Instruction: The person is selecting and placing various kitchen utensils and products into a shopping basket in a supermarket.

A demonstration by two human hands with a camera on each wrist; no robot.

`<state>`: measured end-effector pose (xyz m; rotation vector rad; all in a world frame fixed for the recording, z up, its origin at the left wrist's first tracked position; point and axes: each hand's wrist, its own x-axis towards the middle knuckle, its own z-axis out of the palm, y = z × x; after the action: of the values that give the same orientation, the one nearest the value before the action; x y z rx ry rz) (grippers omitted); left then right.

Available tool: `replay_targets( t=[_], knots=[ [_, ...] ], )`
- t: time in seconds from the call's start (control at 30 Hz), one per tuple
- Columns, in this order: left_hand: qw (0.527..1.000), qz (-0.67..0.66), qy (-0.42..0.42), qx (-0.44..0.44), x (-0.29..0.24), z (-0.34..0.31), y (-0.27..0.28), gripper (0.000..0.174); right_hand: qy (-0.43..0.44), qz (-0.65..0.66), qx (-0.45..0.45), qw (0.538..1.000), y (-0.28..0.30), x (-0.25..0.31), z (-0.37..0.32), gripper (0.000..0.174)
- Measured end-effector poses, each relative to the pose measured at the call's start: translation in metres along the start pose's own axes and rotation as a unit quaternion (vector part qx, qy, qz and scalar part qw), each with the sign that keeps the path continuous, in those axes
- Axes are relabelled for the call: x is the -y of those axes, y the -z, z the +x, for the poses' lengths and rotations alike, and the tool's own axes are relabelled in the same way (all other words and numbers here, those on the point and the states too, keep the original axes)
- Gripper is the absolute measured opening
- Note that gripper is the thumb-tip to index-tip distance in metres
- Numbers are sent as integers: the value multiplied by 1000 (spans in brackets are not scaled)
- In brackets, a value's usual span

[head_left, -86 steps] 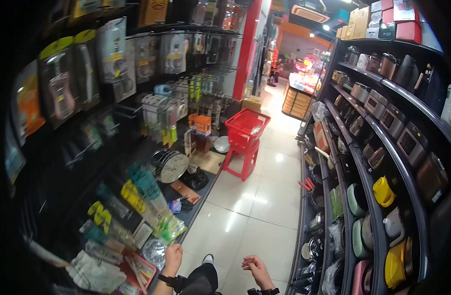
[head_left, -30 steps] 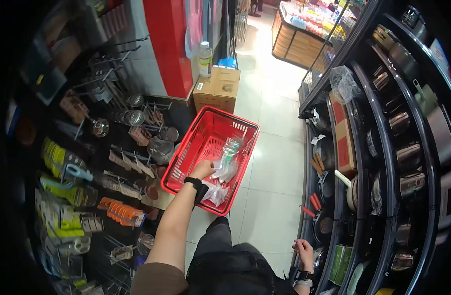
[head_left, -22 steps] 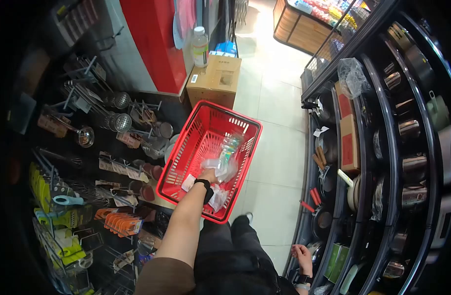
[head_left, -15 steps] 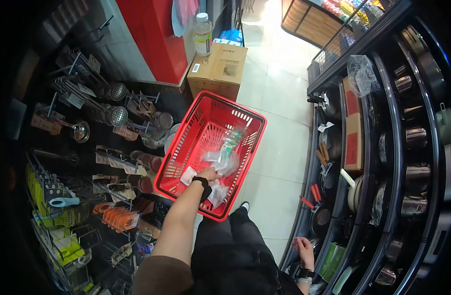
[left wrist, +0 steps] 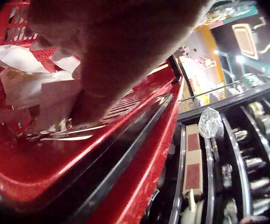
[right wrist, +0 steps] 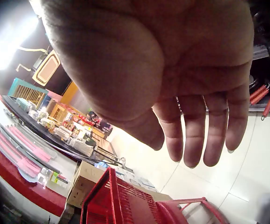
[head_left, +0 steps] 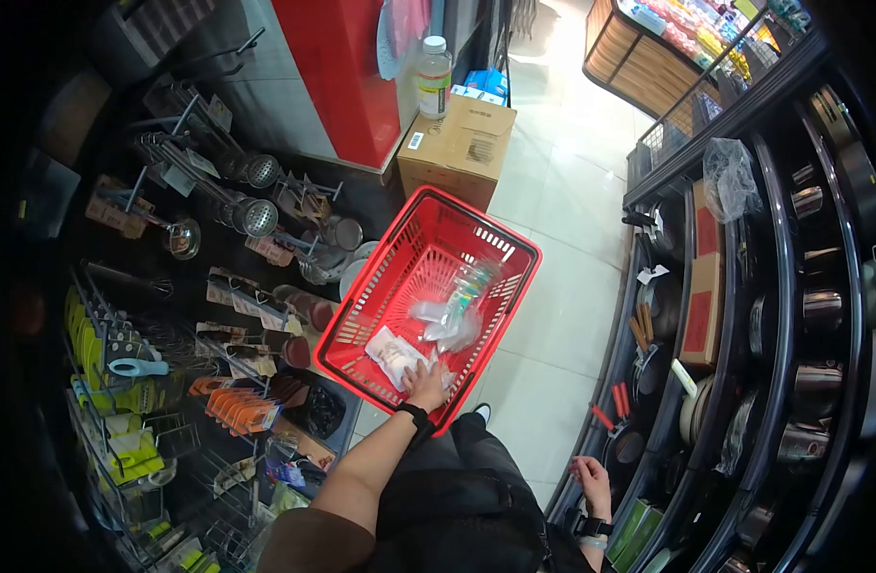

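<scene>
My left hand point(head_left: 424, 385) is down inside a red plastic shopping basket point(head_left: 325, 358), near its close end. Its fingers are spread at the edge of a flat white package point(head_left: 392, 355) in clear wrap. White packaging point(left wrist: 20, 60) shows beyond the dark hand in the left wrist view. Farther up the basket lie a clear plastic bag point(head_left: 455, 329) and a clear pack with green print point(head_left: 474, 284). My right hand point(head_left: 592, 482) hangs away to the right, beside the pan shelves. Its fingers are relaxed and hold nothing; the right wrist view shows its palm point(right wrist: 191, 56).
A cardboard box point(head_left: 457, 143) with a clear bottle point(head_left: 434, 78) on it stands beyond the basket. Ladles and skimmers point(head_left: 256, 218) hang at left, above orange-packed goods point(head_left: 242, 409). Shelves of pans point(head_left: 700, 401) line the right. Tiled floor point(head_left: 552, 315) runs between.
I have come down the aisle to the basket. My left hand has reached in, shifted toward its near end, and its fingers have spread; the flat white package now shows more fully.
</scene>
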<state>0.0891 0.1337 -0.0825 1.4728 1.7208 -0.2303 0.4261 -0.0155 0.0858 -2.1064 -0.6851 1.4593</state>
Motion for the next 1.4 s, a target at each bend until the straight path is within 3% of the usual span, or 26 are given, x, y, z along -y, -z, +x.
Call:
replay_targets(
  t=[0.07,0.17,0.37,0.4,0.5,0.53,0.77,0.9,0.97,1.0,1.03,1.1,1.13,1.2,1.3,1.33,1.4],
  knots=[
    [997,17,71,-18,-11,-12,10,73,7,5,6,1000,0,0,2,19],
    [993,-43,91,-65,17,23,-19,70,22,-2,5,1000,1,6,2,20],
    [983,-18,68,-167,30,6,11,52,35,-3,9,999,2,10,7,20],
    [961,37,39,-270,32,4,10,37,37,-8,10,999,1,12,8,20],
    [972,-61,15,-225,45,16,27,30,38,-14,11,999,-4,18,10,21],
    [965,-42,2,-261,46,17,29,22,35,-15,11,999,-6,20,11,21],
    [956,-46,-47,-287,58,23,69,19,87,-86,56,991,-30,50,35,21],
    [966,-103,-34,-237,52,-5,115,20,198,-186,118,955,-81,101,44,22],
    [963,-173,-73,-194,51,-19,133,21,238,-204,198,929,-116,121,47,32],
    [946,-137,-127,-265,52,-18,133,25,274,-219,209,913,-135,130,48,43],
    [945,-138,-123,-271,48,-26,140,25,310,-233,221,895,-153,136,49,56],
    [942,-130,-192,-245,36,-51,160,26,457,-266,206,823,-185,141,58,90],
    [924,-131,-237,-269,19,-83,182,25,464,-266,212,818,-198,146,57,90],
    [923,-164,-262,-229,8,-106,196,23,497,-285,222,789,-217,157,55,110],
    [902,-225,-294,-221,-10,-143,219,23,493,-307,247,776,-226,165,55,118],
    [910,-196,-282,-232,-13,-150,223,22,464,-250,287,800,-223,179,39,117],
    [917,-177,-271,-233,-15,-154,228,23,429,-256,320,805,-218,187,34,112]
  ],
)
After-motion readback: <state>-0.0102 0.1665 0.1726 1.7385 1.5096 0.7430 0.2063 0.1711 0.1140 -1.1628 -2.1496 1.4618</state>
